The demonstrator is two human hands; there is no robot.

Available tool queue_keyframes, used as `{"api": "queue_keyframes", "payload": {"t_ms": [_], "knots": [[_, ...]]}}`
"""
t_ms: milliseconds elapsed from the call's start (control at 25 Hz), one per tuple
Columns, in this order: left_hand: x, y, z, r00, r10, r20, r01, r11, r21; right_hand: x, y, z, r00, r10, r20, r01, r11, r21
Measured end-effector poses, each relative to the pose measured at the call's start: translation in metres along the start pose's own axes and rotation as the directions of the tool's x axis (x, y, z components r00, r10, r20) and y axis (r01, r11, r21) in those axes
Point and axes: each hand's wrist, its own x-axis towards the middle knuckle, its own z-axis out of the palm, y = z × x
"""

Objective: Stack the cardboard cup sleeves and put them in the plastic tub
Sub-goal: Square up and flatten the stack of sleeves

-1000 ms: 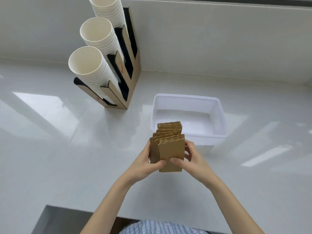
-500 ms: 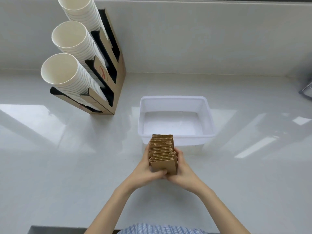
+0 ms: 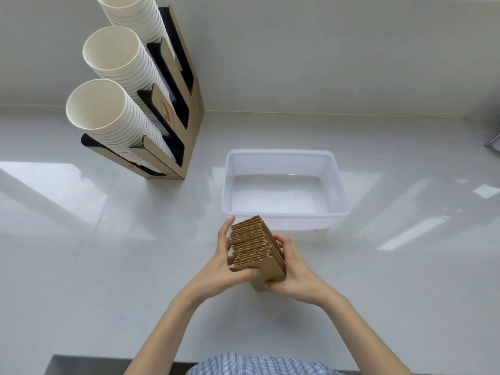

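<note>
I am holding the stack of cardboard cup sleeves (image 3: 255, 246) between both hands, just above the white table (image 3: 108, 266). My left hand (image 3: 224, 269) is pressing on the stack's left side, its fingers (image 3: 224, 234) running up along the edge and the thumb lying across the near face. My right hand (image 3: 293, 269) is cupping the right side and the lower near corner, its fingers (image 3: 278, 239) curled against the sleeves' ends. So both sets of fingers are closed around the stack, squeezing it from either side; neither is spread wide.

The sleeves are standing on edge, packed face to face, and the stack's long axis is running away from me, leaning a little to the left at its far end. That far end is reaching almost to the near wall of the plastic tub (image 3: 284, 152), which is sitting straight ahead and slightly to my right. The tub is looking bare inside, with its long side lying across my view, left to right.

I am judging that the sleeves are gathered well enough and that the move ahead is a short lift forward over the near rim. Since the stack is pointing across the tub's short way, it may need turning to lie along the length. My right hand is the nearer to the tub's middle, but both are sharing the load.
</note>
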Motion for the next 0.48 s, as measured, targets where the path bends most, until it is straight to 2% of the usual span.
{"api": "queue_keyframes", "payload": {"t_ms": [280, 480], "knots": [[-0.002, 0.003, -0.008, 0.998, 0.033, -0.057, -0.029, 0.997, 0.076, -0.003, -0.014, -0.016, 0.998, -0.04, 0.042, 0.05, 0.965, -0.258], [0.002, -0.009, -0.009, 0.999, -0.016, -0.044, 0.022, 0.99, 0.142, -0.008, -0.014, -0.022, 1.0, -0.012, 0.028, 0.02, 0.939, -0.343]]}}
